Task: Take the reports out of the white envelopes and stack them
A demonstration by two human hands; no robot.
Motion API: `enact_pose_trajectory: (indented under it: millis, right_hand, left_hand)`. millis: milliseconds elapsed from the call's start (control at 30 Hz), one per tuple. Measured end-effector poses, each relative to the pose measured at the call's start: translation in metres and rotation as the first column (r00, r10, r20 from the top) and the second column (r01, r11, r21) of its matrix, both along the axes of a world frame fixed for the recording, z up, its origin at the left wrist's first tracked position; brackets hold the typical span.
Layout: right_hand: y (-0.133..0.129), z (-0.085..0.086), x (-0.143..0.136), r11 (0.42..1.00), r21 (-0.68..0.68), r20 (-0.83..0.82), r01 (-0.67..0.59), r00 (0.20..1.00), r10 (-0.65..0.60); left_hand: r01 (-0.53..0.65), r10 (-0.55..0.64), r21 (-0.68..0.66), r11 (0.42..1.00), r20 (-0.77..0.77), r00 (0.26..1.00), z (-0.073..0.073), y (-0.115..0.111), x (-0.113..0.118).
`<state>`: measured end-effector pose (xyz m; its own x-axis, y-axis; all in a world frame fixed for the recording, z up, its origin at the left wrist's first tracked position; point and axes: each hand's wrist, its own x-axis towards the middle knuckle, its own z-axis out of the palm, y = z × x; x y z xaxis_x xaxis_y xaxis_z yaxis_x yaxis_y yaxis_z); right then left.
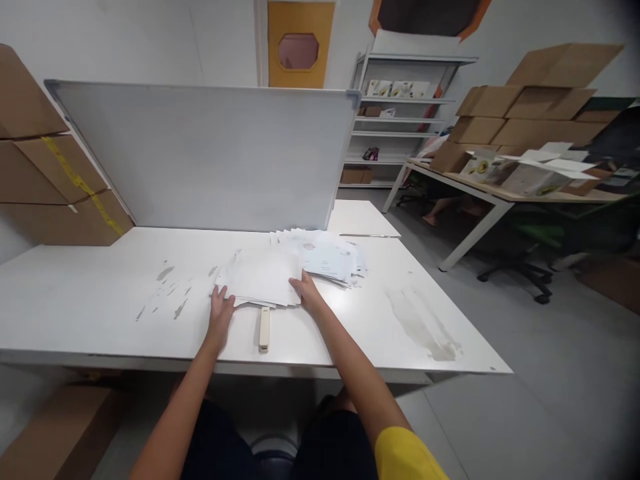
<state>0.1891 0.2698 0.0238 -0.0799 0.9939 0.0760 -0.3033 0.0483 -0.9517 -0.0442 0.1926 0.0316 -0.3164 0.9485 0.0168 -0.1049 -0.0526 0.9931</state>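
A loose stack of white papers (260, 275) lies on the white table, its edges fanned unevenly. My left hand (221, 313) grips the near left corner, fingers at the side and thumb by the front edge. At the right edge my right hand (306, 292) is closed on the same stack, thumb on top and the other fingers largely hidden. Just behind and to the right, a second pile of printed papers (327, 259) is spread out, with a round red stamp on one sheet. Between my forearms lies a narrow cream stapler (265, 330), close to the stack's front edge.
A large whiteboard (215, 157) stands along the back of the table (350, 333). Cardboard boxes (55, 173) are stacked at the left. To the right are another table (465, 183) with boxes, an office chair (540, 267) and a metal shelf (395, 133). Someone's bare foot shows beneath that table.
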Motion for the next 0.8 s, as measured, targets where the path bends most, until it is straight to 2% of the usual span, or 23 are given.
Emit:
enact_pose_trajectory:
  millis: [67, 133, 233, 367, 400, 467, 533, 567, 633, 700, 800]
  right_hand:
    - [0.005, -0.003, -0.001, 0.999, 0.005, 0.183, 0.041, 0.982, -0.041]
    - [0.009, -0.005, -0.002, 0.997, 0.031, 0.291, 0.068, 0.954, -0.074]
    - [0.013, -0.006, -0.005, 0.992, 0.076, 0.384, 0.101, 0.915, -0.122]
    - [0.012, -0.007, -0.005, 0.985, 0.089, 0.456, 0.146, 0.874, -0.171]
    - [0.011, -0.008, -0.004, 0.984, 0.084, 0.462, 0.156, 0.869, -0.177]
    - [0.009, -0.008, -0.002, 0.983, 0.076, 0.465, 0.169, 0.866, -0.185]
    - [0.007, -0.008, -0.002, 0.981, 0.085, 0.463, 0.177, 0.865, -0.196]
    - [0.007, -0.008, -0.002, 0.979, 0.1, 0.462, 0.177, 0.863, -0.203]
    - [0.006, -0.008, -0.005, 0.975, 0.139, 0.462, 0.174, 0.859, -0.219]
    - [0.008, -0.008, -0.008, 0.971, 0.166, 0.461, 0.171, 0.857, -0.23]
    - [0.012, -0.008, -0.009, 0.97, 0.164, 0.452, 0.178, 0.86, -0.235]
  left_hand:
    - [-0.099, 0.102, 0.025, 0.995, -0.12, 0.988, -0.002, -0.001, -0.001]
    - [-0.208, 0.223, 0.088, 0.974, -0.247, 0.943, -0.004, -0.004, -0.002]
    - [-0.323, 0.377, 0.197, 0.925, -0.385, 0.842, -0.004, -0.008, -0.003]
    - [-0.399, 0.459, 0.23, 0.888, -0.52, 0.72, 0.003, -0.013, 0.002]
    - [-0.417, 0.47, 0.233, 0.879, -0.576, 0.669, 0.006, -0.014, 0.003]
    - [-0.447, 0.497, 0.279, 0.85, -0.706, 0.504, 0.011, -0.015, 0.002]
    - [-0.431, 0.466, 0.308, 0.848, -0.822, 0.329, 0.015, -0.011, -0.007]
    - [-0.409, 0.405, 0.275, 0.87, -0.872, 0.275, 0.016, -0.007, -0.014]
    - [-0.376, 0.217, 0.121, 0.919, -0.95, 0.226, 0.017, 0.004, -0.031]
    - [-0.387, 0.085, 0.009, 0.922, -0.98, 0.18, 0.018, 0.017, -0.048]
    - [-0.456, 0.079, 0.01, 0.89, -0.988, 0.133, 0.019, 0.031, -0.064]
